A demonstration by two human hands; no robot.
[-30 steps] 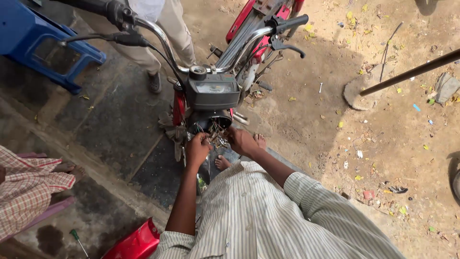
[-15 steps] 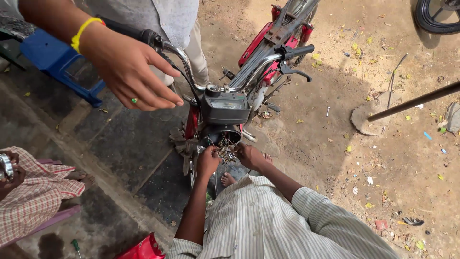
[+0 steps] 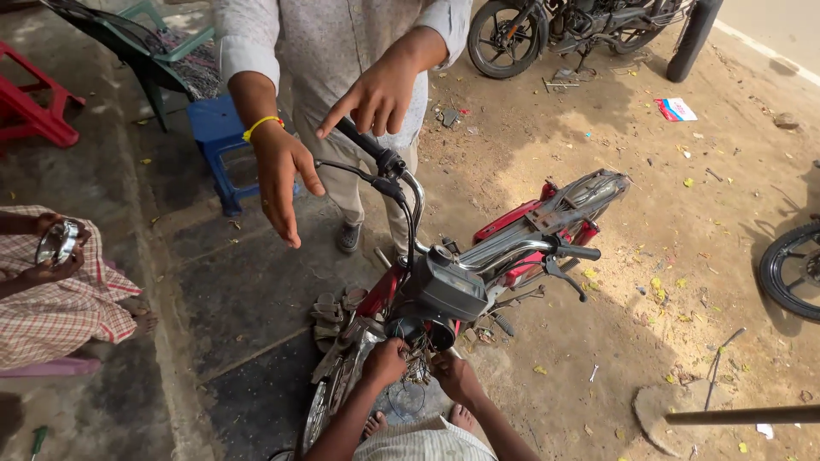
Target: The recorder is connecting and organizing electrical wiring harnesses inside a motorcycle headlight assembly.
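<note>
Down at the frame's bottom edge, the left hand (image 3: pixel 386 361) and right hand (image 3: pixel 453 373) are curled around a tangle of wires (image 3: pixel 417 358) under the red motorbike's headlamp housing (image 3: pixel 427 329); which strands each pinches is too small to tell. The bike stands where dark paving (image 3: pixel 248 299) meets littered dirt (image 3: pixel 666 256). A standing person's hands (image 3: pixel 376 90) hover over the handlebar (image 3: pixel 376 154), near a blue stool (image 3: pixel 218 137).

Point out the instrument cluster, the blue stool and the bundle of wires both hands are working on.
instrument cluster (image 3: pixel 450 293), head view, on its dark top face.
blue stool (image 3: pixel 215 122), head view, on its seat.
bundle of wires (image 3: pixel 418 357), head view, on the loose strands below the headlight opening.
</note>
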